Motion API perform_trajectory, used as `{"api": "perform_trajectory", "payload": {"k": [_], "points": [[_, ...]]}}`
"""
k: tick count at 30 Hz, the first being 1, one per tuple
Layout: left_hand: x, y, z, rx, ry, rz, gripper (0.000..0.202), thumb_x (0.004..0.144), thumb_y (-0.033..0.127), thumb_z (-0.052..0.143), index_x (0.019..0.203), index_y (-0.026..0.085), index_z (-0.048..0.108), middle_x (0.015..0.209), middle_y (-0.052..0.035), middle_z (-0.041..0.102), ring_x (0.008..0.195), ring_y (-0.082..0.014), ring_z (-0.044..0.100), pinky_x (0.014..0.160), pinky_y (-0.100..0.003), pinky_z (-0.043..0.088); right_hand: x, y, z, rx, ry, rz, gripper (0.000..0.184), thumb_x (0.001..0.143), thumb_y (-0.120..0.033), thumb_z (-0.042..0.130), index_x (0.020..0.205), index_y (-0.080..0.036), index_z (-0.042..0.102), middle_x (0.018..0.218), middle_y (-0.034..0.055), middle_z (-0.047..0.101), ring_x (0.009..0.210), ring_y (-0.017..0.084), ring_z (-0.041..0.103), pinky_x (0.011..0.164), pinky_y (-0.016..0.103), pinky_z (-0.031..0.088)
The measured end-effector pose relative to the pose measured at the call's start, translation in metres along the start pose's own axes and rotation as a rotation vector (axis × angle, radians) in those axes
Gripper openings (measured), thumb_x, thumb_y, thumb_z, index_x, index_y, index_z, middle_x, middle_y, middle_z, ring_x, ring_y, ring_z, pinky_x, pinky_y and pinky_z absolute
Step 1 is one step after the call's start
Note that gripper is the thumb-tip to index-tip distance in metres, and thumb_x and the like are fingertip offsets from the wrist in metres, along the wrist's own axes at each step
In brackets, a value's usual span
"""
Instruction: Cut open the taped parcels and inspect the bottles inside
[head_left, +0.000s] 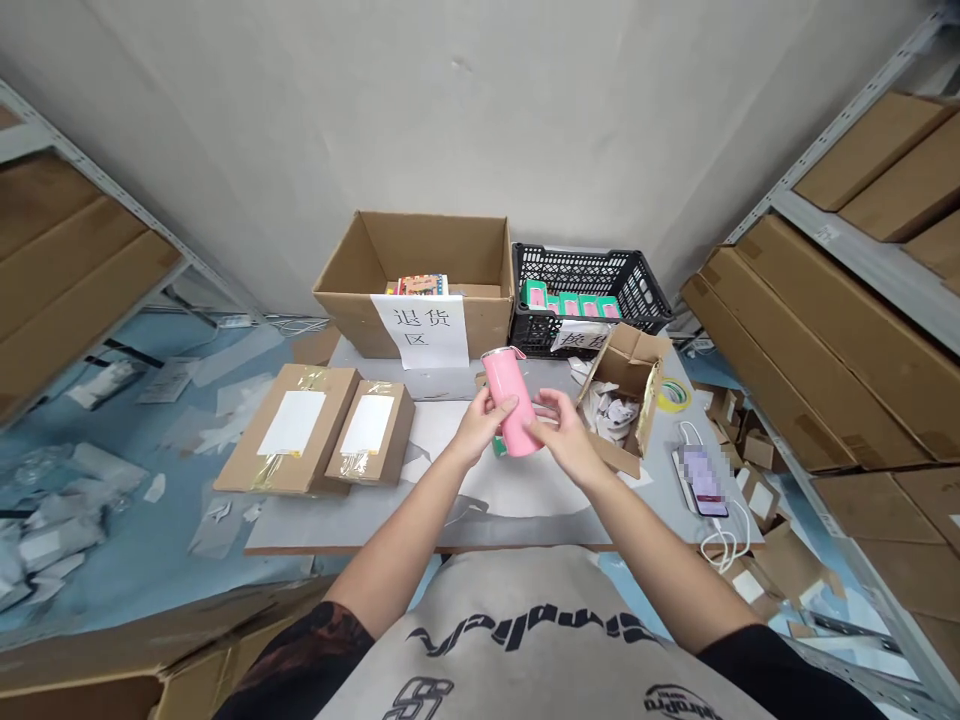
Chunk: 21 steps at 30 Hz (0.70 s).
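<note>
A pink metal tumbler with a loop on its lid [511, 405] is held tilted above the table. My left hand [480, 425] is shut around its upper side. My right hand [561, 432] is at its lower right, with the fingers apart and touching it. Below the hands lies a white sheet [442, 430] on the grey table [510, 535]. To the right stands a small open carton with white paper inside [622, 395]. Two taped cardboard parcels with white labels [291, 430] [371, 432] lie to the left.
At the back stand an open carton with a paper sign [418, 330] and a black plastic crate of small boxes [592, 290]. A phone on a power bank [703, 482] and yellow tape [674, 395] lie right. Metal shelves of cartons [817, 340] flank the table; packaging litters the floor.
</note>
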<state>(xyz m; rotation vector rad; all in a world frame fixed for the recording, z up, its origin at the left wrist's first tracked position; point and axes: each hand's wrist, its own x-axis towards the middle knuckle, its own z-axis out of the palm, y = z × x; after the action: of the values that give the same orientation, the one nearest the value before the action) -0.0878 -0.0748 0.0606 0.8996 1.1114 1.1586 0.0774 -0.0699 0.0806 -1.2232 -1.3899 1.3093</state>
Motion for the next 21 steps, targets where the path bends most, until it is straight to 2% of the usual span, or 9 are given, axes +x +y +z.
{"api": "perform_trajectory", "payload": {"k": [2,4,7,10,12,13,16,19,21], "points": [[-0.002,0.002,0.001,0.094,0.052,0.047,0.05,0.074,0.054,0.072,0.106,0.019,0.055,0.104,-0.0085,0.065,0.089,-0.0209,0.065,0.067,-0.03,0.054,-0.011,0.005,0.006,-0.057,-0.049,-0.047,0.069,0.065,-0.039,0.08,0.126,-0.029,0.049,0.132,0.0075,0.053,0.116,0.025,0.054,0.097,0.044,0.046],[-0.008,0.004,0.001,0.233,0.068,0.123,0.044,0.077,0.053,0.07,0.1,0.019,0.056,0.099,-0.0071,0.065,0.086,-0.019,0.064,0.07,-0.03,0.054,-0.013,0.008,0.01,-0.025,-0.032,-0.067,0.073,0.061,-0.034,0.082,0.127,-0.028,0.05,0.132,0.0072,0.054,0.116,0.026,0.053,0.1,0.044,0.044],[-0.017,0.008,0.0,0.353,0.062,0.227,0.04,0.082,0.051,0.065,0.108,0.022,0.057,0.102,-0.0061,0.065,0.088,-0.0181,0.063,0.077,-0.033,0.053,-0.01,0.012,0.01,0.265,-0.097,0.049,0.063,0.063,-0.03,0.075,0.122,-0.026,0.053,0.122,0.0061,0.061,0.11,0.027,0.058,0.096,0.043,0.046],[-0.021,0.011,0.0,0.252,-0.05,0.237,0.048,0.082,0.046,0.067,0.122,0.023,0.053,0.116,-0.008,0.064,0.104,-0.0205,0.062,0.093,-0.037,0.05,-0.01,0.017,0.008,0.515,-0.222,0.166,0.05,0.067,-0.032,0.063,0.116,-0.023,0.059,0.11,0.0056,0.066,0.102,0.028,0.061,0.089,0.042,0.049],[-0.021,0.01,0.001,0.116,-0.131,0.203,0.049,0.081,0.044,0.069,0.122,0.021,0.054,0.12,-0.0097,0.063,0.11,-0.0228,0.061,0.097,-0.04,0.048,-0.013,0.022,0.008,0.54,-0.191,0.169,0.047,0.069,-0.032,0.061,0.115,-0.024,0.059,0.105,0.0045,0.067,0.099,0.026,0.061,0.087,0.041,0.049],[-0.02,0.009,0.002,0.063,-0.128,0.188,0.049,0.079,0.044,0.071,0.119,0.019,0.055,0.12,-0.0105,0.064,0.109,-0.0236,0.062,0.096,-0.04,0.048,-0.014,0.024,0.008,0.519,-0.142,0.172,0.048,0.069,-0.032,0.062,0.116,-0.025,0.058,0.102,0.0036,0.067,0.097,0.025,0.061,0.087,0.04,0.049],[-0.018,0.0,0.006,0.055,0.033,0.178,0.054,0.068,0.041,0.081,0.11,0.018,0.056,0.116,-0.0115,0.064,0.101,-0.0234,0.065,0.089,-0.039,0.052,-0.019,0.03,0.01,0.362,0.0,0.158,0.054,0.066,-0.031,0.069,0.117,-0.028,0.051,0.101,0.0016,0.063,0.093,0.021,0.061,0.086,0.038,0.05],[-0.018,-0.01,0.012,0.184,0.201,0.195,0.062,0.057,0.041,0.088,0.104,0.019,0.054,0.111,-0.0093,0.063,0.092,-0.0209,0.065,0.08,-0.034,0.053,-0.023,0.031,0.013,0.157,-0.002,0.049,0.063,0.061,-0.031,0.077,0.117,-0.028,0.048,0.117,0.0035,0.058,0.102,0.021,0.059,0.091,0.038,0.049],[-0.02,-0.014,0.015,0.222,0.261,0.194,0.058,0.06,0.044,0.085,0.101,0.02,0.053,0.107,-0.0075,0.063,0.091,-0.0196,0.064,0.078,-0.033,0.052,-0.025,0.029,0.013,0.125,-0.033,0.008,0.064,0.06,-0.031,0.079,0.117,-0.028,0.049,0.124,0.0047,0.057,0.107,0.022,0.058,0.094,0.038,0.048]]}}
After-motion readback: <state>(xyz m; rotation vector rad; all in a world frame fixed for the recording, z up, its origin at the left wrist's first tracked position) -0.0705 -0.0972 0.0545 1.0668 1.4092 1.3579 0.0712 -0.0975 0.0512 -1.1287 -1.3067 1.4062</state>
